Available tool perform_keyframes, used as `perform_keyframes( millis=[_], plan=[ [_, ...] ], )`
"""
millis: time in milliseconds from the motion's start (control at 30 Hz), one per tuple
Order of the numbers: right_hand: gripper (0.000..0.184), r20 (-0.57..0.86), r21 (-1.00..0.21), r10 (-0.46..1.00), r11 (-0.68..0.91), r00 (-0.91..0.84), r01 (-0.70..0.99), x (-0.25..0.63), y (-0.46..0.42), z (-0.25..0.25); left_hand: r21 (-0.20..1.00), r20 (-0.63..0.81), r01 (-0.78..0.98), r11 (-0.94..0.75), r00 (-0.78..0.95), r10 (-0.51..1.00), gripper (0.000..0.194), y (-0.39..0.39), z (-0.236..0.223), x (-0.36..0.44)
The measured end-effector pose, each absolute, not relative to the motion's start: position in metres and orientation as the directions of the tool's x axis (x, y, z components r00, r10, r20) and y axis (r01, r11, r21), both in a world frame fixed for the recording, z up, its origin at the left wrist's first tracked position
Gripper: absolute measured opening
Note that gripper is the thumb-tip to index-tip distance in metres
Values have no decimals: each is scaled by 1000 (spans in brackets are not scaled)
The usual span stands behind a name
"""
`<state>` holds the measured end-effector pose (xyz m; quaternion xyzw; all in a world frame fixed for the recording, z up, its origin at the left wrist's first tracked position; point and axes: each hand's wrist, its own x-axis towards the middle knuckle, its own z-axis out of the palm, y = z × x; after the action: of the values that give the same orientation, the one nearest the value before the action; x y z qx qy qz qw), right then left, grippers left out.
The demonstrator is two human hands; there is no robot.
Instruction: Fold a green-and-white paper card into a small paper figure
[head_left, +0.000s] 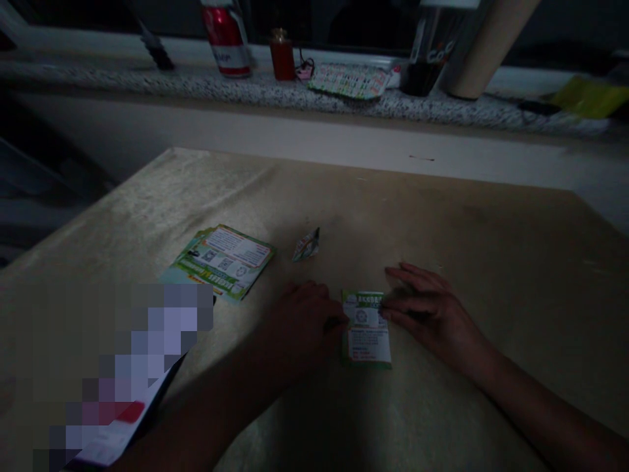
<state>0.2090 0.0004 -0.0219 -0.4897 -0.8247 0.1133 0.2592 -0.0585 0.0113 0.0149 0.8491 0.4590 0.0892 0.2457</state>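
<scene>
Green-and-white printed leaflet (367, 341) lies flat at lower centre between two bare hands, the right hand (437, 314) open with fingertips at its right edge, the left hand (304, 321) curled at its left edge, its grip impossible to tell; any crease in the paper is too dim to make out. Left of centre, a stack of similar sheets (236, 249) lies flat and, by its look, unworked; near mid-frame, one small folded paper (307, 246) sits apart, seemingly the only piece shaped so far; beyond, upper left, a red can (228, 42) stands on the speckled windowsill (191, 82).
</scene>
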Motion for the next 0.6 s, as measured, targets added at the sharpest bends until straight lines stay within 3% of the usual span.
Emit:
perform_keyframes(
  millis=[600],
  plan=[
    [42,155,-330,888,459,-433,825,211,-12,-4,488,-80,732,-476,580,810,12,12,19,-59]
  ],
)
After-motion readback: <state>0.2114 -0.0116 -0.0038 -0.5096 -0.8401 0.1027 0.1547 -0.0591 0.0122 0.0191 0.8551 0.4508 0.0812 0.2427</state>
